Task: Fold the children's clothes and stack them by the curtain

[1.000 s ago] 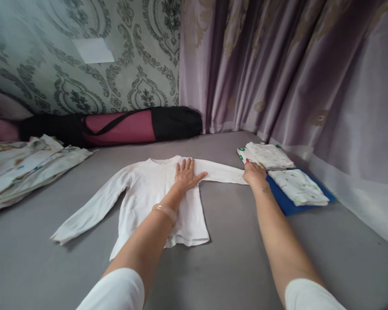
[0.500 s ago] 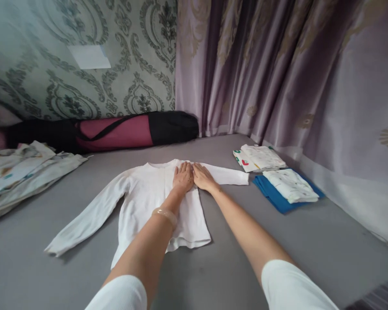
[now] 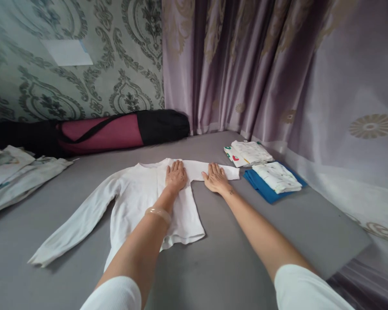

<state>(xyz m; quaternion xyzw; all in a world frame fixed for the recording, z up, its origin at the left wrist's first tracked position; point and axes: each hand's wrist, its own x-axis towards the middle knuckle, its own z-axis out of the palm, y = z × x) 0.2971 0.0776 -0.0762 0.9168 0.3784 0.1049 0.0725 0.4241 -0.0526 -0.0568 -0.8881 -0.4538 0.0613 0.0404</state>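
A white long-sleeved shirt [image 3: 138, 193] lies spread on the grey bed surface, both sleeves stretched out to the sides. My left hand [image 3: 176, 175] rests flat on its upper right part, near the shoulder, fingers extended. On the right sleeve lies my right hand [image 3: 215, 177], palm down with fingers stretched and slightly spread, partway between shoulder and cuff. Neither hand grips the cloth. My left forearm covers part of the shirt's body and lower hem.
Folded patterned clothes [image 3: 250, 153] lie past the right cuff. Nearer is a folded white garment [image 3: 277, 177] on a blue cloth [image 3: 261, 188]. Rumpled patterned clothes [image 3: 26, 174] sit at the left. A black and maroon long bag [image 3: 106, 133] lies along the wall, beside purple curtains [image 3: 245, 64].
My right hand has slid right along the sleeve, away from my left hand, which stays near the shoulder. The whole view has shifted a little to the right.
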